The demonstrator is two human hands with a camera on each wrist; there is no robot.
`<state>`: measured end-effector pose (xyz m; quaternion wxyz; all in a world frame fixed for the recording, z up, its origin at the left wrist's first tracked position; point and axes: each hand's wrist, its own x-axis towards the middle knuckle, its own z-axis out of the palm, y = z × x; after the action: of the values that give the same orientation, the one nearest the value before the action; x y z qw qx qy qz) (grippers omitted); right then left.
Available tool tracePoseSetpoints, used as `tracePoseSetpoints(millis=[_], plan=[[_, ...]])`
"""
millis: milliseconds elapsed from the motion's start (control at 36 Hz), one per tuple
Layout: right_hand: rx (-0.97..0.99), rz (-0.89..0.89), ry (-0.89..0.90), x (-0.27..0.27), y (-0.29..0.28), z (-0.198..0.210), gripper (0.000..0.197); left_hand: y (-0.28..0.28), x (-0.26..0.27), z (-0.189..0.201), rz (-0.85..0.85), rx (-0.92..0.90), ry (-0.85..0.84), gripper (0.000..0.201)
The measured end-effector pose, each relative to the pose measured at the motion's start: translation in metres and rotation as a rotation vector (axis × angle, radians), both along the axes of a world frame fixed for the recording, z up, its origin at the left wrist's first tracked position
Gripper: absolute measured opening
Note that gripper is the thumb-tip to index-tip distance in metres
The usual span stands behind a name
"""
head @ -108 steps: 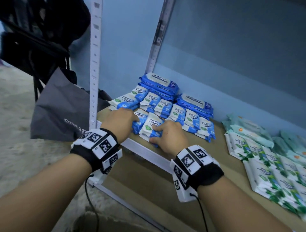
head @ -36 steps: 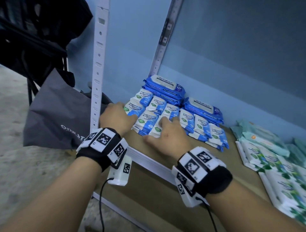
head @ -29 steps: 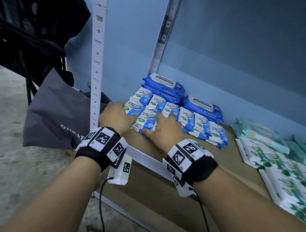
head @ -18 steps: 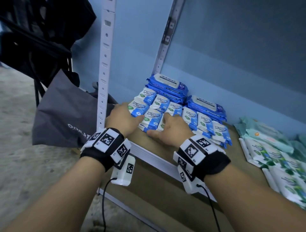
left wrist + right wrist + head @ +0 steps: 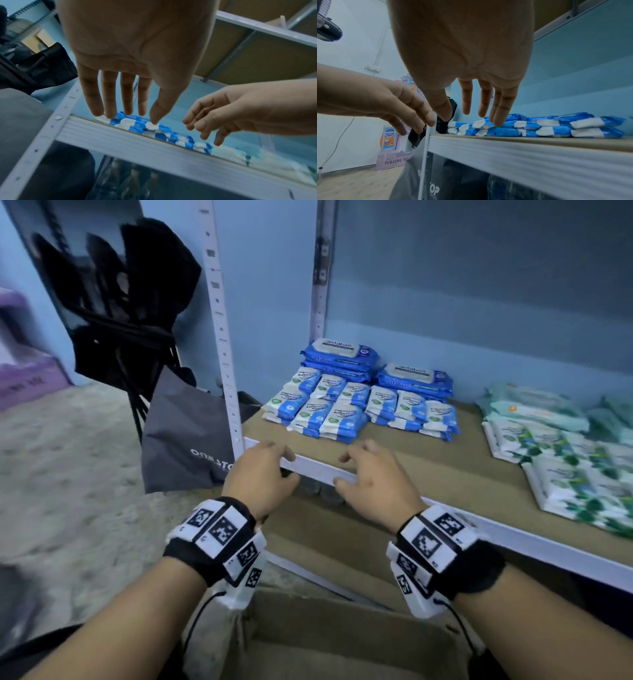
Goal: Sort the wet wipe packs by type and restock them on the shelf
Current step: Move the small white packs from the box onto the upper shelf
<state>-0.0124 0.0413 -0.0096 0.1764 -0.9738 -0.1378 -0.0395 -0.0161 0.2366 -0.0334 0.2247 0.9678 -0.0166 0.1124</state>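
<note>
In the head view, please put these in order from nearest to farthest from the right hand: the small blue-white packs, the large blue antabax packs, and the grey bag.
From the right hand:
1. Small blue-white packs, on the shelf just beyond the fingers.
2. Large blue antabax packs, further back against the wall.
3. Grey bag, on the floor far to the left, past the left hand.

Brown shelf (image 5: 428, 470) bears blue wipe packs (image 5: 329, 412) and green packs (image 5: 565, 453).

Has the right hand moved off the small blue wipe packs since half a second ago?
Yes. The right hand has drawn back toward the person, off the small blue packs, and now hangs open at the shelf's front rail.
</note>
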Motion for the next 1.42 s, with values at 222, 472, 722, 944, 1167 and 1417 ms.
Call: tracePoseSetpoints(millis=[222,472,722,944,1167,1417], plan=[[0.052,0.057,0.111,-0.063,-0.008,-0.067,0.038,0.001,-0.064,-0.047,-0.074,0.340,0.175,0.025],[-0.060,0.056,0.424,-0.110,-0.008,-0.174,0.045,0.008,-0.116,-0.117,-0.041,0.420,0.499,0.033],[-0.129,0.149,0.779,-0.156,0.002,-0.275,0.042,0.019,-0.162,-0.180,0.059,0.237,0.706,0.057],[-0.183,0.174,0.910,-0.173,0.015,-0.334,0.037,0.033,-0.172,-0.218,0.110,0.098,0.745,0.065],[-0.076,0.157,0.969,-0.176,0.037,-0.381,0.052,0.040,-0.165,-0.242,0.084,-0.003,0.632,0.056],[0.029,0.146,1.097,-0.172,0.054,-0.413,0.057,0.042,-0.162,-0.249,0.128,-0.073,0.548,0.045]])
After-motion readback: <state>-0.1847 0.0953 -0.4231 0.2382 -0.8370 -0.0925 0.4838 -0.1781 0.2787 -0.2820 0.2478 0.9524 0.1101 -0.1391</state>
